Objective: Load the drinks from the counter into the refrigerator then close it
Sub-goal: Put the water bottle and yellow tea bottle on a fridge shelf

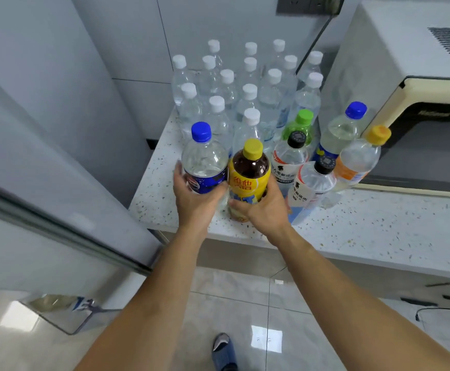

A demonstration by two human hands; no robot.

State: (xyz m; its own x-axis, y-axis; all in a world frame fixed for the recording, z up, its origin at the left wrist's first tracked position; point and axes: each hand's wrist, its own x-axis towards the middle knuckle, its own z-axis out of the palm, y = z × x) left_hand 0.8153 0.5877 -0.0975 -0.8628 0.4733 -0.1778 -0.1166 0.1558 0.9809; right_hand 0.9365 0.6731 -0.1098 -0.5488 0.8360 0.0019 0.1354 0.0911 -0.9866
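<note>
Your drinks stand upright on the speckled counter (379, 231), grouped at its left end. At the near edge, the blue-capped bottle (205, 159) holds clear liquid and carries a dark blue label. Touching it on the right, the yellow-capped bottle (249, 172) holds dark brown liquid behind a yellow label. Further right stand two black-capped bottles (290, 156) of clear liquid with white labels, a green bottle (300, 127) behind them, a second blue-capped clear bottle (341, 129), and an orange-capped bottle (360, 159) nearest the microwave (405, 76). At the far side, a cluster of white-capped water bottles (245, 84) fills the counter up to the wall.

Your left hand (197, 199) wraps the lower body of the blue-capped bottle, thumb on its left side and fingers curled round the label. Your right hand (265, 207) grips the lower body of the yellow-capped bottle, fingers curled across the label front. Both forearms reach forward from the near edge of the view and converge at the counter edge. The refrigerator (44, 156) stands at the left, just beside the counter.
</note>
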